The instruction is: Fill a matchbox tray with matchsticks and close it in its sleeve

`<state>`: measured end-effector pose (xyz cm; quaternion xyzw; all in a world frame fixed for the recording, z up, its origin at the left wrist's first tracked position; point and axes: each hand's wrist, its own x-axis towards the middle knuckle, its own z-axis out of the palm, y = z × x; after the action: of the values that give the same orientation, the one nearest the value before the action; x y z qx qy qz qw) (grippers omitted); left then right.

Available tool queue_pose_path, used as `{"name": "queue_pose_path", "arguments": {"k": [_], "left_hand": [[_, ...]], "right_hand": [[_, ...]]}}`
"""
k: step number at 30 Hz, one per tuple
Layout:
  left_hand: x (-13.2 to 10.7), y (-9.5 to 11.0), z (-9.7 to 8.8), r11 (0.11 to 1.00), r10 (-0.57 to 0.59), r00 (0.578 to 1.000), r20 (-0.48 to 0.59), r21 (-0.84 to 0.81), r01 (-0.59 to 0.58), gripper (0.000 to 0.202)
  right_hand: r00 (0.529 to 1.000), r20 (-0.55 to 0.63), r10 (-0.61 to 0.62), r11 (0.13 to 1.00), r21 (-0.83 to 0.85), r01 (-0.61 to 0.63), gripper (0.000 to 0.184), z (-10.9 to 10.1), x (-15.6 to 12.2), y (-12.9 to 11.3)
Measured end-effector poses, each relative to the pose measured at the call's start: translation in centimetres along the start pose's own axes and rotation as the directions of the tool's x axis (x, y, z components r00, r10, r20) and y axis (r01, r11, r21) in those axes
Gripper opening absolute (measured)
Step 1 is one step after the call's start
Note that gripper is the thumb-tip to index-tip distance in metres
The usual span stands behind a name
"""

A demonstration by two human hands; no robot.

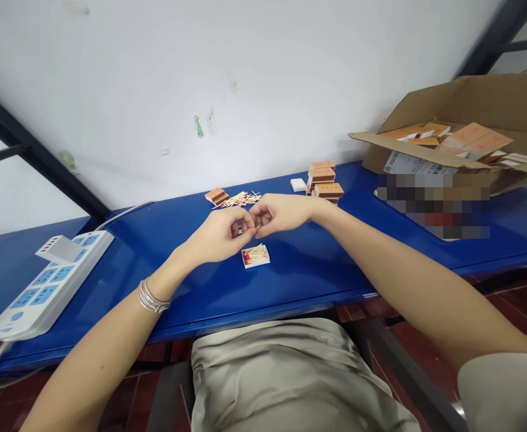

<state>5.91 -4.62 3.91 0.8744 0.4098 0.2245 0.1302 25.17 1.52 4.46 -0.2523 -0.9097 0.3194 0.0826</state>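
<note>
Just above the blue table, my left hand [222,233] and my right hand [283,213] meet, thumbs and forefingers pinched together. A tiny pale bit, apparently the end of a matchstick [257,227], shows between their fingertips; the rest is hidden. Right below them lies a white matchbox tray [268,262] filled with matchsticks, red heads at its left end. Behind my hands is a loose pile of matchsticks [241,199]. An orange-brown matchbox [217,196] sits at the left end of that pile.
Stacked matchboxes [322,177] stand at the back right beside a small white box piece [298,185]. Farther right, an open cardboard carton [380,157] holds many matchboxes. A white power strip [50,285] with a plugged-in adapter lies at the left. The blue table [191,294] meets the wall behind.
</note>
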Motion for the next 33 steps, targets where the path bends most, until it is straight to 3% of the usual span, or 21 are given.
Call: {"name": "queue_pose_path", "arguments": {"k": [11, 23, 33], "left_hand": [[0.04, -0.19, 0.06, 0.997, -0.028, 0.988, 0.152, -0.06, 0.038, 0.014], [-0.16, 0.39, 0.17, 0.997, -0.059, 0.974, 0.218, -0.027, 0.066, 0.015], [-0.16, 0.27, -0.02, 0.999, -0.048, 0.972, 0.232, 0.022, 0.044, 0.016]], "right_hand": [[0.997, 0.072, 0.019, 1.0, -0.024, -0.018, 0.037, 0.12, 0.04, 0.52], [0.974, 0.171, 0.151, 0.986, -0.1, -0.136, 0.041, -0.16, -0.07, 0.07], [0.978, 0.161, 0.134, 0.988, -0.096, -0.12, 0.041, 0.55, 0.41, 0.03]]}}
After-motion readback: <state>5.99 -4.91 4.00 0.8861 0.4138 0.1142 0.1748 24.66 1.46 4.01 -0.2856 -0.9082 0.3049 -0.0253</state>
